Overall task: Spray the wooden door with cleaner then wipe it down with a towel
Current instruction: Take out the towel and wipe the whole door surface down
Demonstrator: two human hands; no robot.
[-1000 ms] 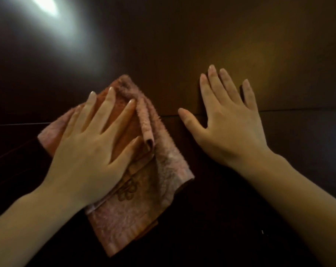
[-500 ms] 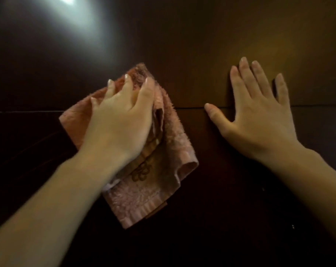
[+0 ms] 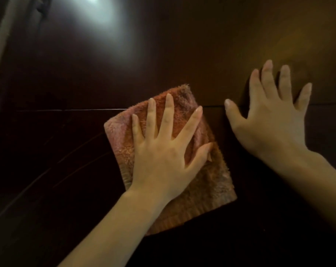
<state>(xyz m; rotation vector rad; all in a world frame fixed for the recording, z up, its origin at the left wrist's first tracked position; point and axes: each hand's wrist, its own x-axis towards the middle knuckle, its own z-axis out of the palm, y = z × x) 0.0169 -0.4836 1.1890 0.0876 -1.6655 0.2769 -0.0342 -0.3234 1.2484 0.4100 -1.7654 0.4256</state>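
The person's left hand point(image 3: 161, 151) lies flat on a folded orange-pink towel point(image 3: 205, 182), pressing it against the dark wooden door point(image 3: 163, 64). The fingers point(image 3: 150, 116) are spread wide apart and stretched out over the cloth, the thumb angled off to the side near the towel's right edge; nothing is gripped, the palm simply bears down on the fabric. The towel sits across a thin horizontal seam point(image 3: 67, 110) in the door, its fuzzy top corner just above that line and most of its body below it. Its lower right corner, with a ribbed hem, sticks out past the wrist.

To the right of the towel, close to it but not touching, the right hand point(image 3: 273, 124) rests open against the bare wood, fingers splayed and empty, with the thumb tip near the seam and the four fingers reaching above it.

Above and to the left of the towel a bright white glare point(image 3: 99, 18) reflects off the glossy surface. Left of the towel, faint diagonal streaks point(image 3: 80, 155) show on the wood. Far left of the towel, at the frame's upper edge, a pale vertical strip point(image 3: 1, 41) runs beside the door, too blurred to identify
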